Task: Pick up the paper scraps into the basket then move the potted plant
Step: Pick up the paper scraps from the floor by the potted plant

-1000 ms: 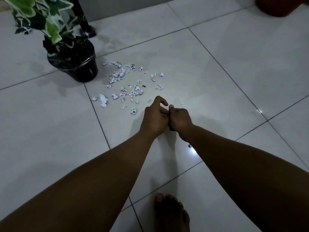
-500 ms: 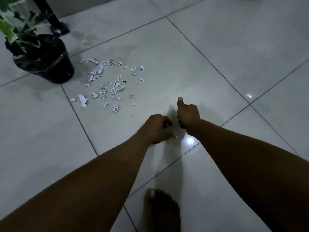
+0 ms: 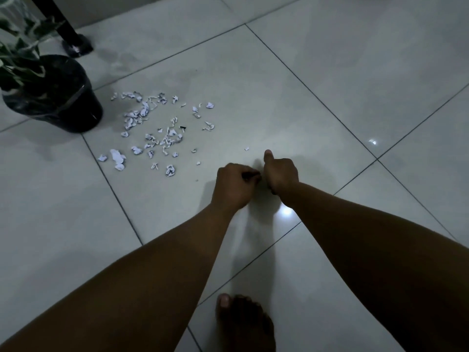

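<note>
The potted plant (image 3: pixel 50 97) is seen on the floor (image 3: pixel 330 97), with the paper scraps (image 3: pixel 157 130) scattered just right of it. Further right, the left hand (image 3: pixel 233 184) is curled, its contents hidden; the right hand (image 3: pixel 280 174) is fisted, thumb raised. Scraps should be pinched in clusters. No basket or writing is seen.

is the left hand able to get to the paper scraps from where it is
Probably yes. The left hand is just right of the paper scraps with only bare floor between them, though its fingers are curled.
</note>
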`<state>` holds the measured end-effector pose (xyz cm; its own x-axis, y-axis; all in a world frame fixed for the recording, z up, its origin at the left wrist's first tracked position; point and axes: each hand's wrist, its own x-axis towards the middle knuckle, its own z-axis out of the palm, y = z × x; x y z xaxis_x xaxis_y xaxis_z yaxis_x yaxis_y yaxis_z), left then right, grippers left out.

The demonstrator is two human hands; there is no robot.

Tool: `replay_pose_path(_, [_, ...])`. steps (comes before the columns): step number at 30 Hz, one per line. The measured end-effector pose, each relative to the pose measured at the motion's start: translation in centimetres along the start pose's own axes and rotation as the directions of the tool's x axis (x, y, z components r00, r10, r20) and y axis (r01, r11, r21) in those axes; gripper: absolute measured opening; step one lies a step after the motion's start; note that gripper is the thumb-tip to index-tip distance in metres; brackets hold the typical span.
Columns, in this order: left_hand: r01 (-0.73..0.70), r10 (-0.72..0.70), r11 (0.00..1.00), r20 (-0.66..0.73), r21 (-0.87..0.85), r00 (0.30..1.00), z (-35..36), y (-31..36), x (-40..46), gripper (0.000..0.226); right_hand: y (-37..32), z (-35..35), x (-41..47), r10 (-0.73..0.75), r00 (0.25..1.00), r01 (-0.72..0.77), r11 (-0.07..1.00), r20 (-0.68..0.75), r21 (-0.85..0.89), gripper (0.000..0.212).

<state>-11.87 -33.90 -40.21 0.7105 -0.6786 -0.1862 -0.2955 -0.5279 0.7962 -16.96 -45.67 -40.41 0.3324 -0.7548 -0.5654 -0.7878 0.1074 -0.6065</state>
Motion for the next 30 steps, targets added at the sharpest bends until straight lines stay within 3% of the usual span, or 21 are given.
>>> replay_pose_path(8, [0.140,-0.166,0.949,-0.070,-0.284,0.984,-2.0,-0.4,1.7,0.039,-2.3,2.5,-0.2,-0.007,0.985,0.017,0.998,0.171,-0.059,0.054])
replay_pose_path(11, [0.115,-0.130,0.934,-0.021,-0.339,0.991,-2.5,-1.1,1.4,0.041,-2.9,3.0,0.6,-0.024,0.993,0.034,0.995,0.115,-0.090,0.054])
replay_pose_path(13, [0.094,-0.113,0.964,-0.064,-0.249,0.992,-3.0,-1.9,1.1,0.035,-3.3,3.1,1.3,-0.099,0.995,0.099,0.980,0.010,-0.172,0.046])
replay_pose_path(16, [0.099,-0.099,0.995,-0.255,-0.013,0.962,-4.1,-3.3,0.9,0.022,-3.4,3.0,1.9,-0.263,0.963,0.231,0.921,-0.064,-0.314,0.027])
replay_pose_path(21, [0.241,-0.133,0.950,-0.444,0.198,0.886,-5.9,-4.7,1.0,0.020,-3.5,3.2,2.4,-0.425,0.905,0.397,0.828,0.018,-0.396,0.013])
replay_pose_path(26, [0.405,-0.256,0.882,-0.475,0.242,0.842,-7.3,-5.6,1.0,0.041,-4.0,3.3,2.4,-0.436,0.886,0.445,0.694,0.161,-0.566,0.026])
replay_pose_path(30, [0.396,-0.275,0.881,-0.401,0.258,0.874,-7.9,-6.5,0.6,0.047,-4.4,3.9,1.8,-0.412,0.889,0.443,0.668,0.198,-0.598,0.023])
